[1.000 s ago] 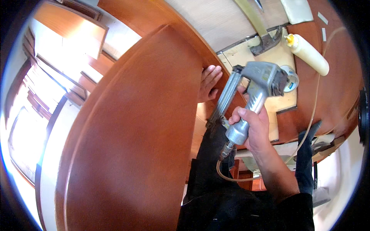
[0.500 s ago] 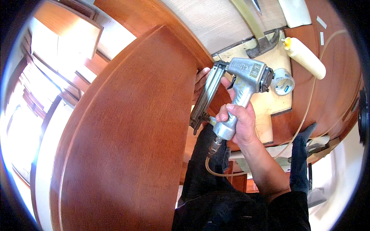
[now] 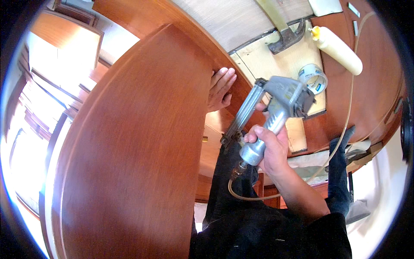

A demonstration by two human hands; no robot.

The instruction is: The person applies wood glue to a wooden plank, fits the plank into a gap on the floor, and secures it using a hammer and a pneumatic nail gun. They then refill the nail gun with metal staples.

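My right hand [image 3: 276, 151] is closed around the handle of a silver pneumatic nail gun [image 3: 286, 93]. The gun's nose points up and left, apart from the wood, and its long magazine [image 3: 246, 112] slants down toward my leg. A clear air hose [image 3: 254, 198] runs from the bottom of the handle. My left hand [image 3: 221, 90] lies with its fingers stretched out against a reddish-brown wooden board, its wrist hidden behind the large curved wooden panel [image 3: 133, 142]. That panel meets a wooden rail [image 3: 194, 36] at its far end.
Right of the gun lie a roll of clear tape [image 3: 314, 78], a claw hammer [image 3: 286, 38] and a cream squeeze bottle [image 3: 338, 52] with a yellow tip. They rest on a pale board [image 3: 276, 64] and a reddish-brown wooden surface [image 3: 379, 64]. The hose trails across the right side.
The nail gun has drawn back from the rail, down and to the right, and turned somewhat. More of my left hand shows beside the panel. The whole view has shifted slightly.
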